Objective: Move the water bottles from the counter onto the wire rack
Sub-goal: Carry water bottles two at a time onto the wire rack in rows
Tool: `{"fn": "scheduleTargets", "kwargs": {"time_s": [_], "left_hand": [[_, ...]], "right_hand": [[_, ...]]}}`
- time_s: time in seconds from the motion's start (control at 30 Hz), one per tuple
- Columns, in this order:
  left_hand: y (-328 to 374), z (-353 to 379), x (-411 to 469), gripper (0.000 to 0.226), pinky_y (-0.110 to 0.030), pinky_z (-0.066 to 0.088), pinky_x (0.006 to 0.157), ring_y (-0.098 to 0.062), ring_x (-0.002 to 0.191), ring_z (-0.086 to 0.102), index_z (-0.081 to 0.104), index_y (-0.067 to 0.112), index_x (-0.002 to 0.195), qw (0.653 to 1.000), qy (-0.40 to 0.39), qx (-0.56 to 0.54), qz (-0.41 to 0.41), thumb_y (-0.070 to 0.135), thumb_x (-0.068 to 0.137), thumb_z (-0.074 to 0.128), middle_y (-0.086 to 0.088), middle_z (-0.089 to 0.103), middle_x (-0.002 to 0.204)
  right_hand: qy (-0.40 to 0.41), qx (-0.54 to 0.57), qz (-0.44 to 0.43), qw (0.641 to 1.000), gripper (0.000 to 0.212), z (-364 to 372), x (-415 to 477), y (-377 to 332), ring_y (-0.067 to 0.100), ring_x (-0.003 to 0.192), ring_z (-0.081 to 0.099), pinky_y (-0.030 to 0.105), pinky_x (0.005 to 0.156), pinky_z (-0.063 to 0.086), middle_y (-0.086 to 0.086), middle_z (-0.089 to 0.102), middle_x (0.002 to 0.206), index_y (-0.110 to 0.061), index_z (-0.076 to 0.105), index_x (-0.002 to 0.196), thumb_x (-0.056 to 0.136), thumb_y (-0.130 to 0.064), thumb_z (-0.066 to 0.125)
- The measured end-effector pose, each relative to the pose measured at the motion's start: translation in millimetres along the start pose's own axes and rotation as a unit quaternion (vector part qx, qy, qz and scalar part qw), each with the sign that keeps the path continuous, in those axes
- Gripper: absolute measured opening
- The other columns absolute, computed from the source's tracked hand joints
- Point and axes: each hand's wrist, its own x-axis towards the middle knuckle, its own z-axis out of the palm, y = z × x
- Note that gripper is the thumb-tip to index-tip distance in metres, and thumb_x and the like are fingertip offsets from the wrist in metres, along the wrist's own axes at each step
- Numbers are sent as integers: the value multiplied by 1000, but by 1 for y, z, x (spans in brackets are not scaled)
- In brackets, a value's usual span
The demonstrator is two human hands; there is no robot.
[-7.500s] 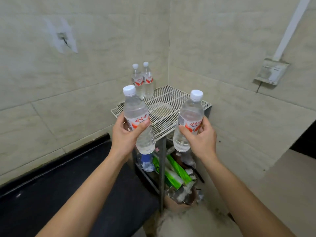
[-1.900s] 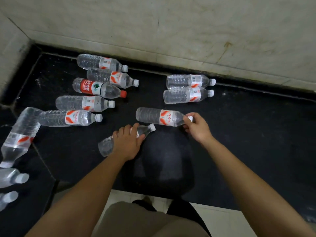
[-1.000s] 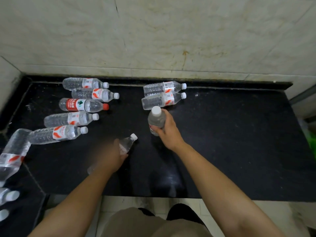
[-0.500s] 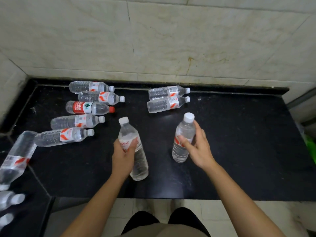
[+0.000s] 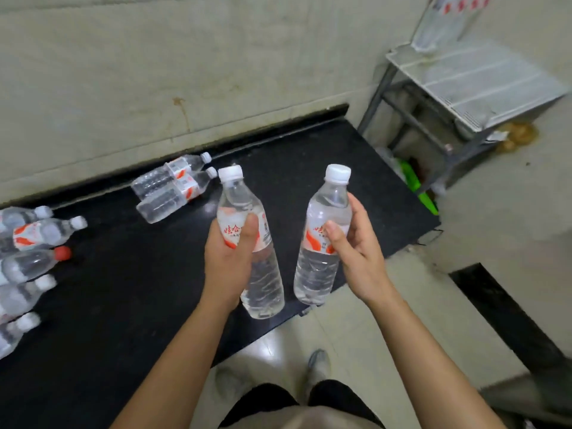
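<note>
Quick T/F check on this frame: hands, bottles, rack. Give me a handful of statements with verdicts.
1. The left hand grips the left bottle and the right hand grips the right bottle, caps up. True.
2. Both held bottles have red caps. False: both caps are white; the red-capped bottle lies on the counter.
3. The wire rack stands past the counter's right end. True.
4. The rack's top holds no bottles. False: the racked bottles stand at its far corner.
5. A pair of bottles lies side by side on the counter near the wall. True.
</note>
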Motion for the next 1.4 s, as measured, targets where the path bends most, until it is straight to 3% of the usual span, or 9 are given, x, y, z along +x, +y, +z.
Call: {"fn": "scheduleTargets", "kwargs": {"time_s": [0.17, 0.27, 0.37, 0.53, 0.63, 0.8, 1.1, 1.23, 1.4], "left_hand": [[39, 68, -23, 59, -52, 57, 90, -21, 98, 73, 62, 26, 118, 997, -37, 6, 65, 67, 75, 67, -1, 74, 107], [58, 118, -40, 62, -50, 57, 91, -20, 99, 72, 63, 25, 117, 993, -57, 14, 101, 69, 73, 66, -1, 74, 106], [71, 179, -64, 66, -38, 56, 84, -14, 93, 71, 64, 21, 116, 989, -57, 17, 136, 69, 71, 64, 2, 74, 103], [73, 291, -105, 61, -44, 56, 88, -16, 92, 69, 65, 21, 112, 982, -87, 25, 166, 67, 71, 66, -2, 73, 103], [78, 352, -120, 60, -42, 56, 88, -15, 92, 69, 63, 22, 113, 977, -113, 34, 180, 65, 71, 67, -2, 72, 105], [86, 427, -114, 62, -34, 56, 81, -13, 90, 68, 60, 22, 115, 966, -143, 56, 209, 64, 71, 69, -2, 71, 105], [100, 546, -4, 52, -28, 55, 73, -6, 81, 66, 57, 28, 107, 965, -146, -3, 219, 59, 70, 75, 3, 68, 97], [122, 602, 57, 46, -19, 53, 69, 1, 77, 66, 55, 29, 109, 966, -131, -30, 220, 56, 77, 75, 9, 67, 93], [150, 656, 123, 53, -33, 55, 79, -7, 83, 64, 55, 34, 106, 968, -97, -17, 230, 72, 69, 64, 4, 66, 97]], "right_hand": [[124, 67, -76, 987, 56, -84, -8, -30, 19, 116, 64, 36, 100, 52, 9, 63, 133, -10, 40, 150, 98, -28, 52], [183, 170, -89, 964, 40, -141, -17, -42, 8, 90, 67, 23, 81, 54, -5, 71, 102, -14, 53, 133, 97, -30, 49], [213, 242, -77, 944, 36, -206, -26, -45, 12, 86, 63, 28, 78, 51, 0, 67, 99, -24, 61, 127, 96, -36, 51], [247, 115, -66, 960, 47, -321, -36, -42, 1, 80, 68, 22, 72, 51, -16, 70, 85, -19, 58, 121, 88, -52, 55], [234, 85, -49, 967, 45, -373, -27, -41, 9, 84, 70, 31, 77, 53, -11, 71, 87, -28, 61, 113, 81, -61, 56], [260, 116, -27, 958, 44, -432, 10, -40, 13, 90, 72, 30, 77, 53, -3, 74, 97, -27, 65, 110, 83, -60, 53], [230, 51, -73, 969, 41, -509, 141, -35, 7, 81, 71, 20, 69, 55, -8, 75, 91, -27, 68, 102, 72, -50, 85], [237, 0, -79, 968, 39, -537, 226, -41, 16, 88, 72, 28, 76, 59, -3, 74, 96, -30, 70, 102, 74, -56, 77], [225, -6, -95, 970, 26, -570, 309, -56, 14, 85, 72, 22, 70, 58, -5, 74, 93, -30, 68, 103, 85, -48, 72]]}}
